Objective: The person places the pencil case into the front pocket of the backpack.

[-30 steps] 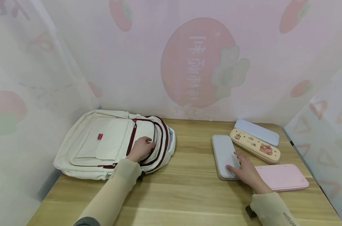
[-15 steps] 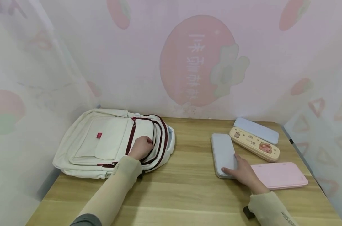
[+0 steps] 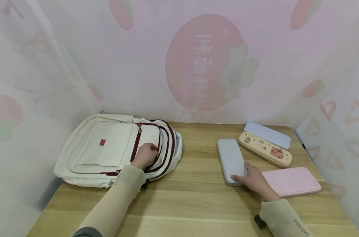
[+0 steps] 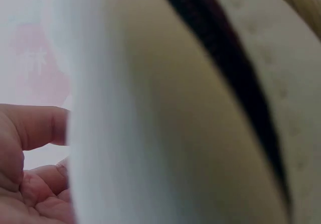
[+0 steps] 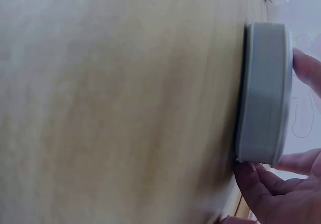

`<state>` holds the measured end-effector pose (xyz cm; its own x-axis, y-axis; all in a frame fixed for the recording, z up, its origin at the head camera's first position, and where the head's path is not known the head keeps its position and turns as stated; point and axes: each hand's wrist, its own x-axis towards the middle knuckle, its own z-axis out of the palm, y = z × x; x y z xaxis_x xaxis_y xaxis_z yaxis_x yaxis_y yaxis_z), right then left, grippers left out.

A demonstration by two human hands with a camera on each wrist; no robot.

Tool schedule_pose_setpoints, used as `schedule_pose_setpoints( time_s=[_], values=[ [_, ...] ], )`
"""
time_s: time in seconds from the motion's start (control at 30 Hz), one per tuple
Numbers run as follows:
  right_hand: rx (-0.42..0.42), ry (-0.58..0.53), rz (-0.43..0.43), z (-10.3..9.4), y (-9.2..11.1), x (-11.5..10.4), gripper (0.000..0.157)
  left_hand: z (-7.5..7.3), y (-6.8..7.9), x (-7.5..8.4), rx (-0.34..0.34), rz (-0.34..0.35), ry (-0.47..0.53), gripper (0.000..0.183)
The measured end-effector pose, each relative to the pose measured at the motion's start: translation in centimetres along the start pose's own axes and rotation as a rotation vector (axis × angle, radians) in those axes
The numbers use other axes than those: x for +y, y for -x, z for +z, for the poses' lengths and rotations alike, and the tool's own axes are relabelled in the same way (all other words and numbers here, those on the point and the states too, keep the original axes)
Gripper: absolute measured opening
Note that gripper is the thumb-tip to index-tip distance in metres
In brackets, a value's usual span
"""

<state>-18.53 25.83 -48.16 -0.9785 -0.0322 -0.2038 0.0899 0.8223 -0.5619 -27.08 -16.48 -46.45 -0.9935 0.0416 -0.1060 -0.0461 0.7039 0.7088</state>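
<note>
Hands on backpack and pale case

Wooden table with pale grain; behind the table, a softly lit pink wall with a large faded red strawberry; left of the table, a whitish wall; right of it, another wall printed with triangles

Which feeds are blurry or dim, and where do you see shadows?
Head view: mostly crisp, evenly lit, soft shadow beside the cream backpack; left wrist view: dim, backpack blurred across most of the frame, left hand clearer; right wrist view: wooden tabletop smeared, grey pencil case clearer.
</note>
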Motion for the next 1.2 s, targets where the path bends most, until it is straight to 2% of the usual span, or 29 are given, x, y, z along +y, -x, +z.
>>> schedule_pose_setpoints(
  time_s=[0.23,0.5,0.67,0.9,1.03,1.2],
  values=[
    [-0.012,0.024,-0.015,-0.6,-0.4,-0.5,0.099,-0.7,0.6,0.3,-0.012,-0.067,0.217,0.029],
    [-0.051,0.028,-0.016,-0.7,-0.4,-0.9,0.1,-2.4,1.8,0.6,0.018,-0.043,0.29,0.031],
    [-0.068,0.032,-0.007,-1.0,-0.3,-1.0,0.102,-3.2,2.8,0.9,0.006,-0.033,0.368,0.032],
    [-0.075,0.022,0.017,-1.2,-0.4,-0.4,0.099,-2.8,4.3,2.0,-0.044,-0.02,0.53,0.029],
    [-0.049,-0.019,0.011,-0.8,-0.1,-0.2,0.094,-2.4,4.7,2.7,-0.068,0.002,0.559,0.029],
    [0.021,-0.118,0.039,0.0,0.6,-0.4,0.092,-2.5,4.9,3.0,-0.082,0.013,0.588,0.029]
  ],
)
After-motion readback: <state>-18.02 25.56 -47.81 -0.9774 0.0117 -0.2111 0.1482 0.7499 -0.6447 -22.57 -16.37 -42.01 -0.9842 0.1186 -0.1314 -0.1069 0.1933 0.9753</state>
